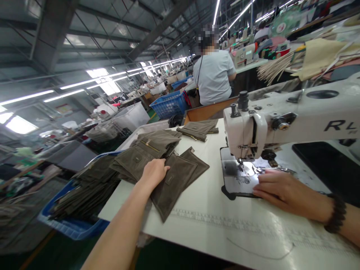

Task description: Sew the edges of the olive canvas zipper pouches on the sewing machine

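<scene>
My left hand (154, 172) is closed on the edge of an olive fabric piece (174, 176), among similar pieces on the table's left side. Behind it lies a stack of olive pieces (140, 150), one with a brass zipper. My right hand (281, 187), with a dark bead bracelet at the wrist, rests beside the metal plate of a white sewing machine (309, 108). Its fingers are bent together near the needle area, and whether they hold anything is hidden. A further zippered piece (197, 129) lies at the table's back.
The white table (202, 202) has a printed ruler and a loose thread near its front. A blue basket (73, 232) full of olive pieces stands at left. Ahead, a person in a light shirt (215, 75) sits beside a blue crate (168, 105). A dark phone-like slab lies under the machine arm.
</scene>
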`<state>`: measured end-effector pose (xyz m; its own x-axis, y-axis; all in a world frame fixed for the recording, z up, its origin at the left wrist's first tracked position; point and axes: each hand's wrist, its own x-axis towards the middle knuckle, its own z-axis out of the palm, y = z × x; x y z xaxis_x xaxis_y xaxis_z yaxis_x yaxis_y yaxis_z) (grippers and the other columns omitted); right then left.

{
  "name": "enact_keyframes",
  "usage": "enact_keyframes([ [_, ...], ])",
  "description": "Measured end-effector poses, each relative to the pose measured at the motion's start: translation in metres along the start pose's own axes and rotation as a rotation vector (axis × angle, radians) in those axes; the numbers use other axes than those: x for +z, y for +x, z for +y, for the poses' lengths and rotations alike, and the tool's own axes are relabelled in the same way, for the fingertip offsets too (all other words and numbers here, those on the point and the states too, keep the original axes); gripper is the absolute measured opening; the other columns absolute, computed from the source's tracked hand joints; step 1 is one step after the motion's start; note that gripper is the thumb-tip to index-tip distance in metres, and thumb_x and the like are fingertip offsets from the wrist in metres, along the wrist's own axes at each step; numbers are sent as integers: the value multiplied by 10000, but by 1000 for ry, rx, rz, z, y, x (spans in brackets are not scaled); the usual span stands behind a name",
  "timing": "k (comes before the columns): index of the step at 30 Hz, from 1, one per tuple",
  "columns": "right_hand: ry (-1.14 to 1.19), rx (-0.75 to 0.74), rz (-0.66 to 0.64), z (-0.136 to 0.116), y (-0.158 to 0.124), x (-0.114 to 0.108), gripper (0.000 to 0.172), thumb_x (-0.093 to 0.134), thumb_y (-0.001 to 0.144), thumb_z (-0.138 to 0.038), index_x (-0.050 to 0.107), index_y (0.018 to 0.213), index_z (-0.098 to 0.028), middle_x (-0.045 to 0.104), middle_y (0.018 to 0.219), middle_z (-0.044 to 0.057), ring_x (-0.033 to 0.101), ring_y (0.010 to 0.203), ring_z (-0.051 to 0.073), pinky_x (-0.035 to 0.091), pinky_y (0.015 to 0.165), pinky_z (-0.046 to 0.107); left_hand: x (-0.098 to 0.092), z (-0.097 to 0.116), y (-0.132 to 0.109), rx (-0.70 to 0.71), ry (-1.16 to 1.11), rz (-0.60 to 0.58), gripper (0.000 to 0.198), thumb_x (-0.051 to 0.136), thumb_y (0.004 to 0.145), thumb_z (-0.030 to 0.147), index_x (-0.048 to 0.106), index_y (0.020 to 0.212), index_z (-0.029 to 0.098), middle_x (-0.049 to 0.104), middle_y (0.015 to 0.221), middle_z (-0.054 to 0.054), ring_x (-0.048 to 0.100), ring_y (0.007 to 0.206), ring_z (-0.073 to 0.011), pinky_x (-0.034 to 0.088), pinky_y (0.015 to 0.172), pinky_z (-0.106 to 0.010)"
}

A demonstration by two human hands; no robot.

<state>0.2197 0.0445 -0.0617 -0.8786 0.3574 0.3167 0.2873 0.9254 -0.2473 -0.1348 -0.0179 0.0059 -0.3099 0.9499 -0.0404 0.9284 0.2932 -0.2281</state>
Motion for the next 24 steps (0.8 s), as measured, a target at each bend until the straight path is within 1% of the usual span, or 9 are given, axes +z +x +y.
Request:
enact_keyframes([
  [3, -22, 11, 34, -2, 1, -1, 350, 342, 903, -254, 575, 657, -163, 512, 618, 22, 442, 578, 129, 317, 581, 288, 11, -3, 6, -7, -81, 4, 353, 503, 774, 314, 564, 1069, 129, 630, 1006, -153, 569, 978, -261, 418, 810, -325],
  [6, -42, 31, 48, -1, 1, 0, 359, 337, 906, -261, 577, 660, -157, 515, 618, 22, 449, 582, 128, 325, 598, 287, 10, -5, 12, 12, -186, -25, 411, 545, 741, 314, 543, 1105, 124, 616, 1053, -143, 561, 997, -243, 410, 828, -292],
  [8, -59, 33, 70, 0, 1, 2, 366, 337, 906, -268, 571, 648, -155, 512, 609, 20, 449, 575, 126, 331, 609, 287, 6, -7, 14, 34, -255, -47, 399, 573, 709, 279, 561, 1078, 126, 624, 1042, -130, 569, 980, -245, 412, 818, -286],
  [13, -76, 39, 88, -1, 0, 2, 390, 321, 909, -280, 575, 641, -154, 519, 608, 28, 462, 570, 127, 340, 619, 286, -15, -14, 2, 174, -448, -116, 239, 550, 693, 263, 618, 901, 166, 666, 878, -24, 610, 840, -218, 445, 730, -273],
  [15, -61, 45, 71, -2, 0, 0, 392, 316, 910, -284, 592, 664, -154, 532, 626, 35, 476, 578, 128, 347, 629, 289, -28, -17, -8, 229, -527, -153, 249, 551, 683, 277, 601, 898, 161, 660, 844, -4, 614, 795, -206, 458, 691, -265],
  [17, -46, 49, 65, -3, 0, -2, 386, 310, 911, -286, 613, 707, -158, 547, 649, 39, 490, 594, 131, 356, 643, 294, -44, -17, -20, 303, -643, -212, 283, 570, 662, 274, 575, 918, 153, 649, 859, -5, 604, 803, -205, 463, 690, -267],
  [20, 54, 110, 57, -9, 2, -5, 341, 338, 897, -311, 634, 805, -167, 570, 691, 45, 510, 634, 147, 367, 644, 303, -68, -4, -36, 455, -844, -393, 325, 589, 660, 244, 522, 966, 156, 626, 929, -14, 582, 857, -198, 456, 725, -262],
  [22, 259, 212, 45, -18, 5, -9, 300, 404, 865, -360, 628, 895, -164, 589, 737, 50, 525, 667, 154, 386, 639, 296, -79, 14, -43, 553, -887, -505, 346, 591, 673, 224, 498, 1001, 165, 615, 961, -9, 574, 866, -184, 449, 730, -245],
  [24, 550, 296, 23, -30, 9, -13, 336, 459, 825, -413, 602, 985, -156, 606, 795, 53, 541, 709, 153, 410, 647, 279, -82, 37, -44, 666, -824, -553, 343, 603, 667, 208, 508, 995, 171, 609, 960, 1, 565, 853, -173, 440, 725, -230],
])
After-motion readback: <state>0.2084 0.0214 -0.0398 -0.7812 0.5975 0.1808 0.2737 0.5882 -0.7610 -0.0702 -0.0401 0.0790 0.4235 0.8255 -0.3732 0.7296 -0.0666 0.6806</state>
